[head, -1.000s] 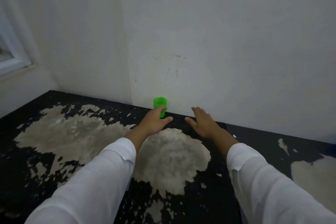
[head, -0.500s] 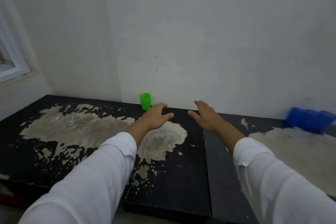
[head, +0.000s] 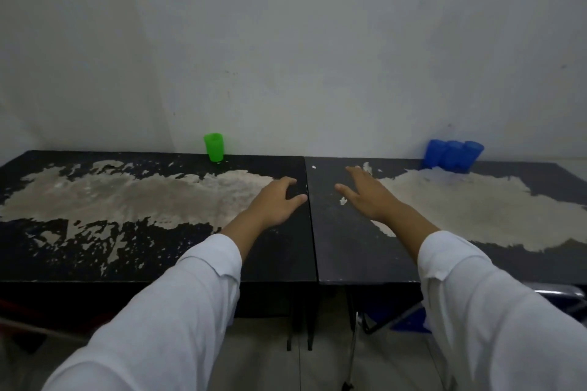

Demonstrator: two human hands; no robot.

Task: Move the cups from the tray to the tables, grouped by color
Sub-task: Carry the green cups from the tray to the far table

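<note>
Green cup [head: 213,147]: standing upright on left worktop [head: 95,251], lying far-left of left grip [head: 275,203]. Blue cups [head: 452,155]: clustering far-right of right grip [head: 365,197]. Both grips hovering open-fingered, holding nothing.

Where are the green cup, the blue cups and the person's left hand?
green cup [head: 213,147]: head view, middle of its side wall.
blue cups [head: 453,156]: head view, wall of the middle cup of the three.
left hand [head: 275,204]: head view, back of the hand.
</note>
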